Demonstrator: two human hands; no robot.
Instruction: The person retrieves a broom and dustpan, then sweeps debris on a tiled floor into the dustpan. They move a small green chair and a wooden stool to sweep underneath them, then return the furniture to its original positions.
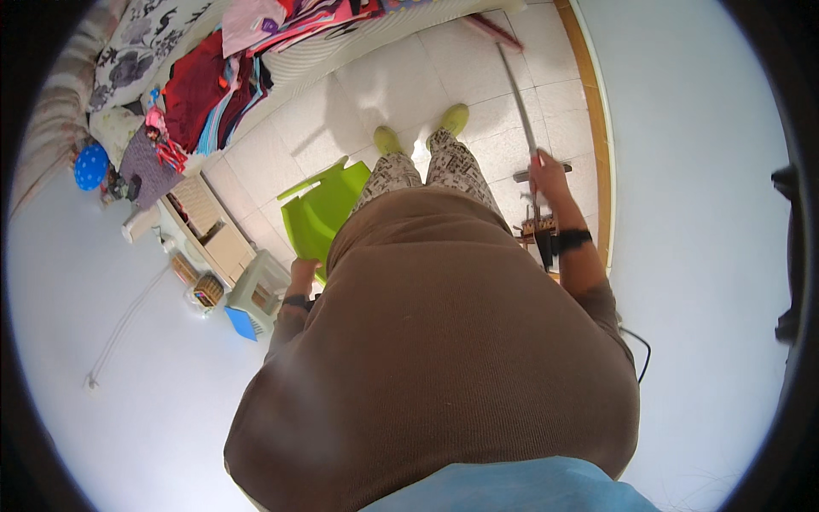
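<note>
My right hand (548, 174) is closed around the long handle of a broom (517, 96). The broom's reddish head lies on the tiled floor (288, 147) near the foot of the bed, its bristles hard to make out. My left hand (306, 272) is low at my left side, at the edge of a green plastic chair (326, 205); its fingers are partly hidden, and whether they grip the chair cannot be told. My feet, in yellow-green shoes (455, 119), stand on the tiles between chair and broom.
Folded clothes (198, 96) and a doll (165, 142) lie on the bed at upper left. A low cabinet (217, 237) and a grey-green plastic stool or bin (259, 288) stand at left. Beyond my right hand are a shelf-like rack (539, 225) and the wall (684, 192).
</note>
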